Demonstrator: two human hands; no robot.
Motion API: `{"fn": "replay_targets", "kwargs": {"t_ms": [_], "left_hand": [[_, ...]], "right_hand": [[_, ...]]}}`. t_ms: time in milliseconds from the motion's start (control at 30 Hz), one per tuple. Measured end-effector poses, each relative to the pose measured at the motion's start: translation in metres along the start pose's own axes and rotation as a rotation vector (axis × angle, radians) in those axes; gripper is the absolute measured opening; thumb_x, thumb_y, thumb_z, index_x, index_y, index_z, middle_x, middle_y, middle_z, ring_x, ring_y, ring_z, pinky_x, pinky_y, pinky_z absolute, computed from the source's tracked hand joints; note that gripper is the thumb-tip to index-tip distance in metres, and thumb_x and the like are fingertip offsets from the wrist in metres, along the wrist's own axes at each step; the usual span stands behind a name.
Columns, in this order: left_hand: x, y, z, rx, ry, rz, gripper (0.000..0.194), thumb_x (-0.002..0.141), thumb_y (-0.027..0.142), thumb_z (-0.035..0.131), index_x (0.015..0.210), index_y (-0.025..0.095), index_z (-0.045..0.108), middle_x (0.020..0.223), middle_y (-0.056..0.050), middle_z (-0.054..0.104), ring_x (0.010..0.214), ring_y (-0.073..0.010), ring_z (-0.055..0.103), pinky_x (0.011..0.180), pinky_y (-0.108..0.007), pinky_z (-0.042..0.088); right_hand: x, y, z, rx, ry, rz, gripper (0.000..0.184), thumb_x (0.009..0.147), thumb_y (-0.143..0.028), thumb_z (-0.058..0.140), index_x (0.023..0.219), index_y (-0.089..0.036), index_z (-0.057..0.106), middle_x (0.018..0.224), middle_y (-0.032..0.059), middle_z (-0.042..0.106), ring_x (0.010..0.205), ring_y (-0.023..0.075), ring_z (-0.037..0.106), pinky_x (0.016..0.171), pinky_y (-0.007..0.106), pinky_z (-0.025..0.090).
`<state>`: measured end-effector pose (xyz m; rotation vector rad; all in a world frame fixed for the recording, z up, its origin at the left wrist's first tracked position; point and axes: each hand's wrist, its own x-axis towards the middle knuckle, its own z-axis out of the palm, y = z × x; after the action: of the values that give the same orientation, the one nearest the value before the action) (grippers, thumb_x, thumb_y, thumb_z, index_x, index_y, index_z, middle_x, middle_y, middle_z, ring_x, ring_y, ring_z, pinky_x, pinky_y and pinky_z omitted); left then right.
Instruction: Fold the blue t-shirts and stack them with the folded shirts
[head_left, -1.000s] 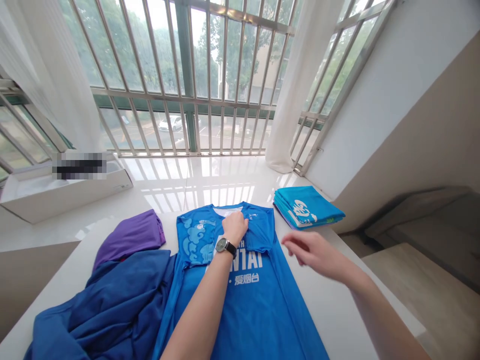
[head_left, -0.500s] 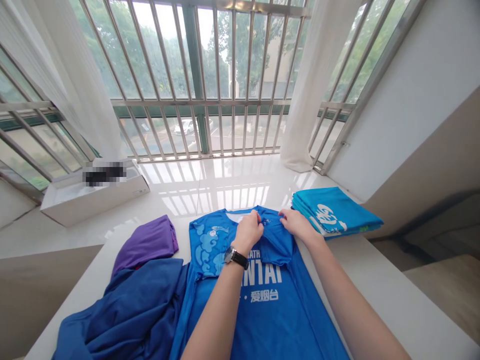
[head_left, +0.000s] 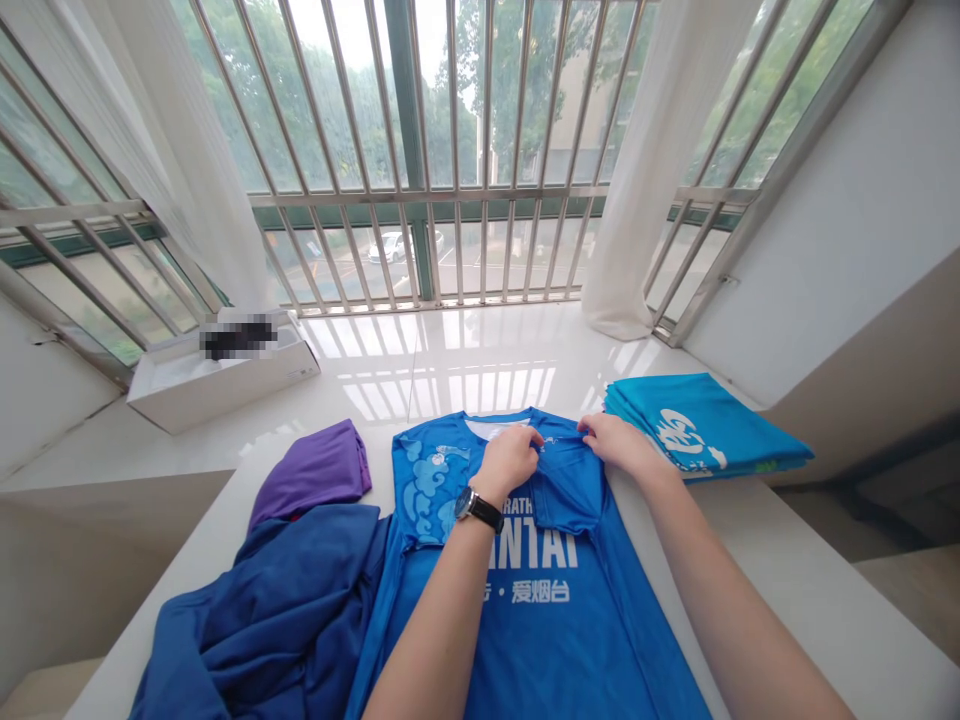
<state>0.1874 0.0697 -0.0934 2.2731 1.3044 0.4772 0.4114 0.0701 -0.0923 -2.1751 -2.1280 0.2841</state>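
A blue printed sports jersey (head_left: 487, 620) lies flat on a white table (head_left: 795, 570), its right part folded inward over the chest. My left hand (head_left: 508, 462), with a black-strapped wristwatch (head_left: 478, 509) on the wrist, pinches the jersey near the collar. My right hand (head_left: 619, 445) grips the folded flap (head_left: 570, 490) at the shoulder. A stack of folded turquoise garments (head_left: 705, 425) sits to the right of my right hand, and a purple cloth (head_left: 311, 470) and a crumpled dark blue garment (head_left: 277, 610) lie to the left.
A white open box (head_left: 221, 385) with a blurred dark patch stands on the glossy white sill (head_left: 442, 350) at the back left. Barred windows and white curtains (head_left: 652, 170) close off the far side. The table's right edge drops toward a lower floor.
My right hand has come down from the air onto the folded flap, and both hands now hold the jersey. The view has turned slightly, so the scene sits further right.
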Motion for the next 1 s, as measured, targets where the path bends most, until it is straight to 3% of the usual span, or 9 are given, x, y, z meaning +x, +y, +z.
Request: {"fn": "replay_targets", "kwargs": {"t_ms": [333,500,600,800,1000], "left_hand": [[-0.001,-0.001,-0.009,0.016,0.016,-0.101,0.031,0.083,0.009,0.050,0.100,0.025,0.071,0.109,-0.004,0.072,0.105,-0.0232,0.065,0.089,-0.032,0.051],[-0.003,-0.005,-0.010,0.024,0.000,-0.143,0.032,0.081,0.009,0.051,0.102,0.022,0.071,0.108,-0.006,0.073,0.099,-0.0224,0.067,0.086,-0.031,0.052],[-0.002,-0.007,-0.013,0.021,-0.016,-0.151,0.031,0.080,0.010,0.052,0.101,0.021,0.072,0.107,-0.006,0.073,0.098,-0.0214,0.067,0.086,-0.029,0.052],[-0.002,-0.011,-0.022,0.039,-0.042,-0.166,0.025,0.079,0.016,0.055,0.091,0.022,0.076,0.099,-0.005,0.076,0.093,-0.0231,0.069,0.077,-0.029,0.052],[-0.009,-0.008,-0.047,0.099,-0.144,-0.177,0.018,0.078,0.026,0.061,0.083,0.021,0.077,0.088,-0.005,0.077,0.080,-0.0206,0.068,0.066,-0.025,0.049]], "right_hand": [[0.005,-0.007,0.006,0.097,0.069,-0.058,0.019,0.092,-0.021,0.054,0.098,-0.019,0.071,0.104,0.0077,0.070,0.097,0.0184,0.065,0.084,0.024,0.044],[0.005,-0.005,0.000,0.142,0.196,-0.008,0.027,0.094,-0.017,0.048,0.113,-0.015,0.067,0.119,0.0129,0.066,0.104,0.0199,0.063,0.089,0.026,0.043],[0.005,-0.003,-0.009,0.174,0.258,0.023,0.029,0.097,-0.020,0.042,0.115,-0.015,0.065,0.116,0.0124,0.069,0.103,0.0197,0.063,0.088,0.026,0.043],[0.001,-0.001,-0.015,0.224,0.208,0.047,0.026,0.095,-0.019,0.044,0.101,-0.016,0.069,0.086,0.0066,0.075,0.080,0.0159,0.068,0.075,0.023,0.045],[0.005,0.000,-0.005,0.221,0.148,0.027,0.023,0.092,-0.017,0.048,0.101,-0.017,0.070,0.092,0.0076,0.076,0.083,0.0166,0.069,0.074,0.022,0.045]]}}
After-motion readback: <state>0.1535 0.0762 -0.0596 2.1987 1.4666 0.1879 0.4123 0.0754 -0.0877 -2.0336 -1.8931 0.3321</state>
